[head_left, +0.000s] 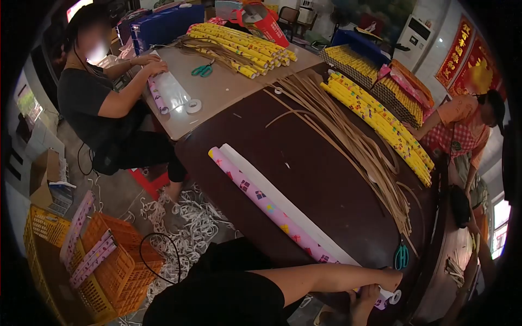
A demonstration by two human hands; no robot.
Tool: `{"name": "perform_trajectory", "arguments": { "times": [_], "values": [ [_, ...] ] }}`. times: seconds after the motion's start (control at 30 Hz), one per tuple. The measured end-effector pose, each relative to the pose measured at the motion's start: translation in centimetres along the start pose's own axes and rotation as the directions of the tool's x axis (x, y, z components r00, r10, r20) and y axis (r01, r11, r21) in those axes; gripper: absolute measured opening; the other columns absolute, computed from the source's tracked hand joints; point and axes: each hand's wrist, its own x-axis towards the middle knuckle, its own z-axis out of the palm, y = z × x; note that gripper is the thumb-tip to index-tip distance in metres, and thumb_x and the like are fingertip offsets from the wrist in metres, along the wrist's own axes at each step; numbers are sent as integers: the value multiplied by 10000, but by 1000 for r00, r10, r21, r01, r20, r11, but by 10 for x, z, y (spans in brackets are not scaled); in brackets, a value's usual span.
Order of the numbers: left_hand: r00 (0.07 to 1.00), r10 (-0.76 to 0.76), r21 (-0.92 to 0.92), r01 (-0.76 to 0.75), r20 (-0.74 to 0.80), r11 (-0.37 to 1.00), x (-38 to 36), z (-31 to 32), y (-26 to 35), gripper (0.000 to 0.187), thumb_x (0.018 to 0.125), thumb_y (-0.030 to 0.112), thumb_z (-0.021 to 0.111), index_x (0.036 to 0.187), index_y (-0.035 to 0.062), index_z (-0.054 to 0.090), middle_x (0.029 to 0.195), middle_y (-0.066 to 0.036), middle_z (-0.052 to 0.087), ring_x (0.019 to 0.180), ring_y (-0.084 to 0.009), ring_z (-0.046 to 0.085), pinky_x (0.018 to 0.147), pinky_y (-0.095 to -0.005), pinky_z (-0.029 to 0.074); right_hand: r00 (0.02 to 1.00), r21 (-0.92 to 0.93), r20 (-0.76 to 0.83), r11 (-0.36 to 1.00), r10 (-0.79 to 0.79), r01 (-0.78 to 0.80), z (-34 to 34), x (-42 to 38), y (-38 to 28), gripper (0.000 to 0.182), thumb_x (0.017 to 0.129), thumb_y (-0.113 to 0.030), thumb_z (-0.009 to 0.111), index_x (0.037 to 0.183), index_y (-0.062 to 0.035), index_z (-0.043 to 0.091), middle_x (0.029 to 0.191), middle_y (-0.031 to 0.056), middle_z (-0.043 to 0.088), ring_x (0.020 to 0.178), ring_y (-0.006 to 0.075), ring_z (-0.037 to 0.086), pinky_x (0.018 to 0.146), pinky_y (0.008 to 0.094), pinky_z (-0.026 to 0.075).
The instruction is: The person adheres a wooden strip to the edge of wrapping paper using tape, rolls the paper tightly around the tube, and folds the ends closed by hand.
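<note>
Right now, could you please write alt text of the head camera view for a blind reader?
Both hands, left hand and right hand, grip the near end of a pink wrapping-paper roll lying on a dark table. Yellow rolls and scissors lie nearby; two other people work around it.

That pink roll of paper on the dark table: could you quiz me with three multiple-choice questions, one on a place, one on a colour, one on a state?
1. Where are the hands?
A. at the roll's near end
B. on the orange crate
C. on the far scissors

2. What colour are the rolls stacked at the back?
A. yellow
B. black
C. white

3. The pink roll is
A. lying flat
B. standing upright
C. in a crate

A: left hand and right hand meet at the pink roll's end.
A: the stacked rolls are yellow.
A: it lies along the table.
</note>
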Motion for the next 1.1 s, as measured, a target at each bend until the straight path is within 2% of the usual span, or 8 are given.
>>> {"name": "perform_trajectory", "arguments": {
  "times": [0.1, 0.23, 0.27, 0.33, 0.4, 0.47, 0.77, 1.1],
  "values": [
    [986, -29, -370, -34, -162, 929, -5, -10, 14, 127, 730, 67, 594, 603, 79, 588, 572, -80, 577, 580, -278, 570, 647, -447, 406, 1000, 2, -21, 1000, 12, -12, 9, 1, 8, 547, 798, -279, 751, 1214, 17, 554, 1205, 228, 558, 1132, 442, 511, 945, 498, 412],
    [855, 198, -101, -278, -479, 955, -25, -20, 47, 140, 845, 125, 585, 716, 77, 610, 662, -91, 591, 704, -305, 578, 681, -401, 443, 998, 8, -55, 999, 31, -31, 19, 10, 19, 537, 802, -277, 747, 1210, 16, 556, 1197, 228, 560, 1125, 441, 515, 940, 497, 414],
    [890, 308, 129, -281, -335, 951, -42, -32, 59, 175, 848, 193, 633, 726, 69, 609, 696, -87, 592, 767, -301, 566, 695, -388, 448, 998, 9, -57, 999, 39, -38, 22, 11, 22, 535, 803, -277, 746, 1208, 16, 556, 1195, 228, 560, 1124, 440, 515, 939, 497, 415],
    [885, 462, 118, -453, -55, 884, -81, -61, 69, 182, 806, 198, 596, 702, 58, 649, 729, -135, 653, 792, -339, 606, 721, -434, 483, 997, 13, -61, 998, 55, -55, 27, 11, 28, 530, 805, -276, 744, 1206, 16, 557, 1191, 228, 561, 1120, 440, 517, 936, 496, 416],
    [885, 461, 325, -453, 57, 830, -138, -88, 68, 215, 799, 254, 601, 704, 65, 643, 756, -122, 649, 797, -326, 593, 710, -422, 478, 995, 18, -73, 997, 74, -72, 31, 14, 32, 525, 808, -275, 742, 1204, 15, 558, 1187, 227, 562, 1117, 439, 518, 933, 496, 417],
    [852, 521, 441, -450, -49, 777, -204, -108, 49, 218, 834, 263, 668, 757, 69, 606, 799, -79, 603, 825, -274, 549, 709, -378, 441, 993, 24, -82, 996, 91, -89, 35, 15, 34, 520, 810, -274, 740, 1202, 15, 559, 1183, 227, 563, 1114, 439, 520, 930, 495, 418],
    [971, 42, 815, 173, -234, 553, -408, -204, 31, 379, 834, 400, 684, 1028, 82, 615, 982, -53, 577, 928, -228, 553, 813, -348, 444, 985, 26, -99, 989, 144, -142, 50, 46, 27, 498, 819, -270, 731, 1192, 13, 562, 1165, 226, 567, 1099, 436, 527, 918, 493, 423],
    [959, -6, 864, 257, -283, 432, -457, -221, 30, 408, 842, 388, 680, 1073, 66, 588, 990, -50, 576, 924, -210, 557, 805, -338, 442, 989, -55, -31, 987, 148, -149, 44, 78, 14, 473, 830, -266, 721, 1182, 10, 566, 1145, 226, 572, 1083, 433, 535, 905, 490, 429]
  ]
}}
